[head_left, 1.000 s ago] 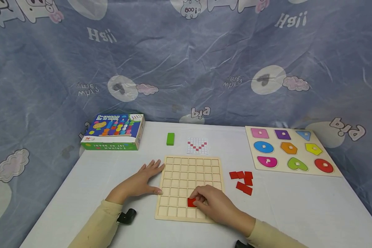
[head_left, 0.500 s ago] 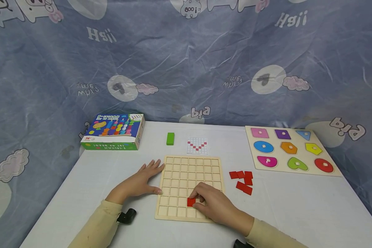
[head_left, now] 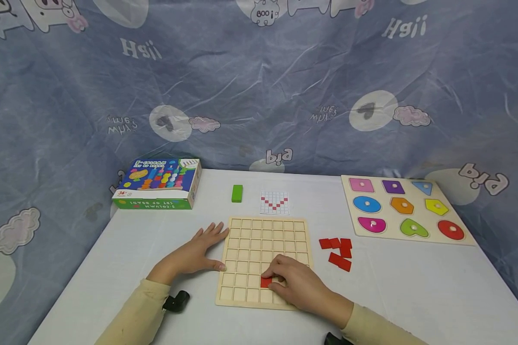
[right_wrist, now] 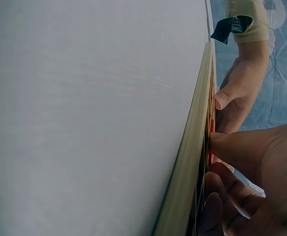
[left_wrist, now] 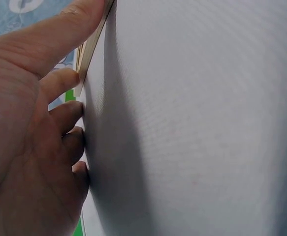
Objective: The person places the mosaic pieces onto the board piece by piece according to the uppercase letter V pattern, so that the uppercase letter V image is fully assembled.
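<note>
A pale wooden board (head_left: 243,243) with a grid of square recesses lies on the white table. One red square tile (head_left: 265,282) sits at a cell in the second row from the near edge. My right hand (head_left: 297,283) pinches this tile, index fingertip at its far side and thumb at its near right corner. In the right wrist view, the thumb presses by the red tile (right_wrist: 211,147) above the board's edge (right_wrist: 185,157). My left hand (head_left: 197,251) is spread along the board's left side, thumb and fingertips touching the edge, as the left wrist view also shows.
Several loose red tiles (head_left: 334,260) lie right of the board. Behind it are a small card (head_left: 267,203) with a red V pattern and a green block (head_left: 237,193). A toy box (head_left: 155,187) stands back left, a shape puzzle (head_left: 390,223) back right.
My right index fingertip has shifted slightly down and left onto the tile's far edge, and the hand has uncovered more of the tile. The left hand stays put.
</note>
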`<state>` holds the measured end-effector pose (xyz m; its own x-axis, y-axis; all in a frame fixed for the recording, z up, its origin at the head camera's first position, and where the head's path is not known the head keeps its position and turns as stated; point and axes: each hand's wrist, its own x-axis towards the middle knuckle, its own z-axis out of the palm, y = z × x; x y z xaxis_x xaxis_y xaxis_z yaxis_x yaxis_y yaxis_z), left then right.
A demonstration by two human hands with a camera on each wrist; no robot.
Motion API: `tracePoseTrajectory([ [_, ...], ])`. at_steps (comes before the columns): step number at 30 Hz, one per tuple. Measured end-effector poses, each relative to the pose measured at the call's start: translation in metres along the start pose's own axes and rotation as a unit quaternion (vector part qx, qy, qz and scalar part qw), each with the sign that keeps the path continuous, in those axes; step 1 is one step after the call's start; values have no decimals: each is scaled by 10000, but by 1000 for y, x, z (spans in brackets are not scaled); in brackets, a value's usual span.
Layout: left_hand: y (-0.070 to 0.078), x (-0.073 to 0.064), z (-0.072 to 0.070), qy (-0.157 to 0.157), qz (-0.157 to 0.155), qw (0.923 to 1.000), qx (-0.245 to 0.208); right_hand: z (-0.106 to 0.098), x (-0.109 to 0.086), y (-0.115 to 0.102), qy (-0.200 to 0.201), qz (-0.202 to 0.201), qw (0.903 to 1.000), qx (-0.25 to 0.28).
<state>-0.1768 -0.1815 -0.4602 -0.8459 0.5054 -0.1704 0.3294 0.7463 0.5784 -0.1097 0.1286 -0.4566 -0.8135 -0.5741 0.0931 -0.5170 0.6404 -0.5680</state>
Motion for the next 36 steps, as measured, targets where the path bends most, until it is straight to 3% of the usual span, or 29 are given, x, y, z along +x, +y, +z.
tracePoseTrajectory([
  [15,-3,2,2,12,-24,10000,26,1,0,1,29,-9,10000,-52],
  [24,-2,1,2,21,7,10000,2,-4,-3,4,-7,242,9990,387],
  [36,-2,2,3,24,-28,10000,15,-11,-11,9,220,249,9981,510],
])
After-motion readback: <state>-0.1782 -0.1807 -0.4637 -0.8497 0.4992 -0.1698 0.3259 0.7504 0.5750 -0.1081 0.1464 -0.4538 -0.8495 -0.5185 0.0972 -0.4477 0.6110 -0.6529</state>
